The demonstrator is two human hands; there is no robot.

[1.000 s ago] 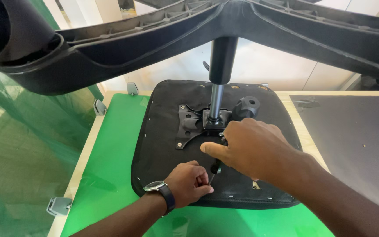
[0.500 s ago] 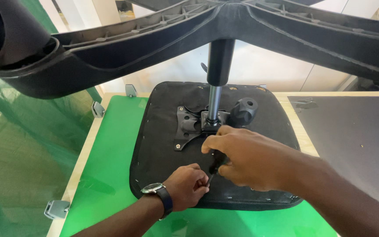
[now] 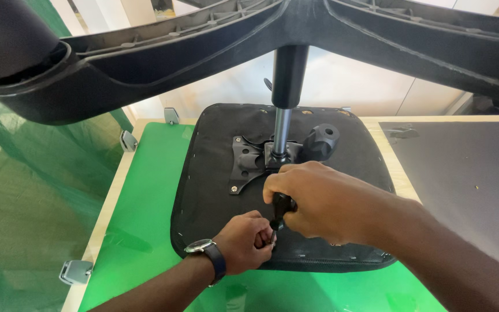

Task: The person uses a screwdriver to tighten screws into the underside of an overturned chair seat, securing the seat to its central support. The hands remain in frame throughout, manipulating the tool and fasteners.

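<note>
At frame centre my right hand (image 3: 324, 202) grips the screwdriver (image 3: 280, 209) upright, tip down beside my left hand (image 3: 244, 242), fingers pinched closed at its tip on the seat underside (image 3: 215, 173).

The chair base (image 3: 145, 63) spans overhead, and its post (image 3: 281, 133) stands just beyond the right hand (image 3: 324, 202). Bare green mat (image 3: 140, 214) lies open left of the seat (image 3: 215, 190); dark panel (image 3: 469, 185) lies open at right.
</note>
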